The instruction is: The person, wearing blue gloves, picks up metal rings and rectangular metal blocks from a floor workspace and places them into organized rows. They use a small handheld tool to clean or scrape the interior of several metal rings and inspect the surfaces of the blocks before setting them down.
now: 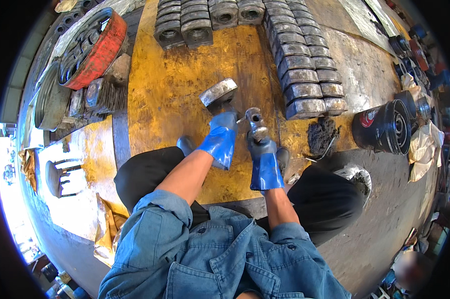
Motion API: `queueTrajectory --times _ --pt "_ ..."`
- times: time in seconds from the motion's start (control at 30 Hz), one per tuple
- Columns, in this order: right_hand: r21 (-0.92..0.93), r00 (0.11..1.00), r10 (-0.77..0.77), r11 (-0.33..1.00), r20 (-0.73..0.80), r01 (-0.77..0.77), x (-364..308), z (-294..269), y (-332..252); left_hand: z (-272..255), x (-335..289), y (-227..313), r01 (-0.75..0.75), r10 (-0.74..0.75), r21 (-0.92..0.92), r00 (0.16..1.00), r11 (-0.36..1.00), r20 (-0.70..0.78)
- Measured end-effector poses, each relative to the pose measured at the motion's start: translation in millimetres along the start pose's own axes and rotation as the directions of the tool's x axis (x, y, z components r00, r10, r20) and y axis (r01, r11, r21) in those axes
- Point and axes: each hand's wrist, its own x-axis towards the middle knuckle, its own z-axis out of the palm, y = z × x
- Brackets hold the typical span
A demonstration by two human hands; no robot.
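Observation:
My left hand (221,130), in a blue rubber glove with dark, soiled fingers, is closed on the lower edge of a worn metal block (219,91). The block is tilted, with a bright, rounded top and a dark underside. Just to its right my right hand (262,149), gloved the same way, grips a small metal tool (255,121) with a round opening near its upper end. The tool's exact kind cannot be made out. A narrow tip points from it toward my left hand, apart from the block.
Rows of similar metal blocks (302,70) stand at the right on the yellow, stained floor sheet (160,99); more blocks (197,32) stand at the far side. Dark greasy rags (322,137) and a black bucket (379,127) lie at the right. A red ring (100,52) leans at the left.

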Motion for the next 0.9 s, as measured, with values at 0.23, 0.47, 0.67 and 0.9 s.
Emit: queueTrajectory --times 0.23,0.47,0.67,0.9 --pt "-0.147 0.995 -0.093 0.985 -0.043 0.086 14.4 9.3 26.8 1.8 6.2 2.7 -0.064 0.065 0.007 0.990 0.998 -0.129" --pt "-0.014 0.995 -0.061 0.998 -0.077 0.060 2.9 1.8 11.8 9.9 6.9 -6.9 0.009 -0.019 -0.096 0.994 0.995 -0.106" --pt "-0.131 0.923 -0.356 0.932 -0.149 0.338 9.1 3.6 9.4 10.0 14.2 -10.5 -0.028 0.018 -0.088 0.993 0.996 -0.119" --pt "-0.010 0.990 -0.119 0.993 -0.077 0.119 0.4 -13.0 -8.8 6.4 3.5 -3.4 -0.030 0.009 -0.131 0.987 0.991 -0.162"
